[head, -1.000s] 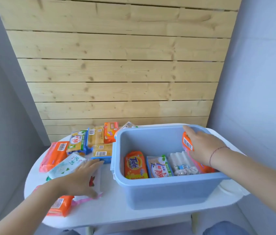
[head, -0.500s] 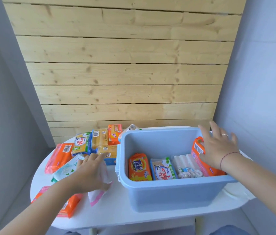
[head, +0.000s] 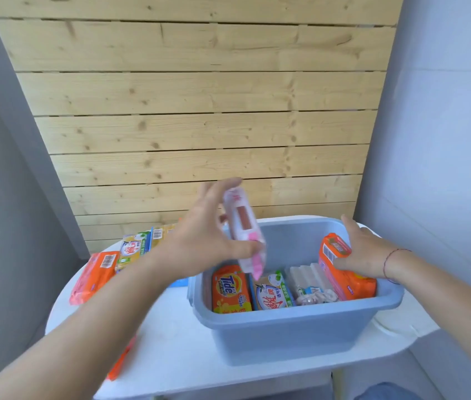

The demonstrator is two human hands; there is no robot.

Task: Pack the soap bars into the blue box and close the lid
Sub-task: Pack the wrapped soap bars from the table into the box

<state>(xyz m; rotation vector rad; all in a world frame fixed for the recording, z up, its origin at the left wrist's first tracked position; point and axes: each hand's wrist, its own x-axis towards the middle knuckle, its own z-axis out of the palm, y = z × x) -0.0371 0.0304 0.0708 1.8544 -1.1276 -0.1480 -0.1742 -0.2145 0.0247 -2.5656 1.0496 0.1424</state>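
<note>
A white table point(head: 170, 336) stands against a wall of pale wooden planks point(head: 194, 111). On its right half sits the blue box point(head: 295, 333), open, with no lid on it. Inside, along the near wall, stand an orange Tide bar point(head: 230, 290), a white and green bar point(head: 272, 294), a clear-wrapped white pack point(head: 306, 280) and, at the right end, an orange pack point(head: 344, 272). More soap bars point(head: 130, 255) lie on the table to the left of the box. The left hand point(head: 202, 243) holds a pink and white soap bar point(head: 244, 229) above the box's left end, thumb and fingers pinching it on edge. The right hand point(head: 364, 252) rests on the orange pack, fingers spread loosely over its top.
</note>
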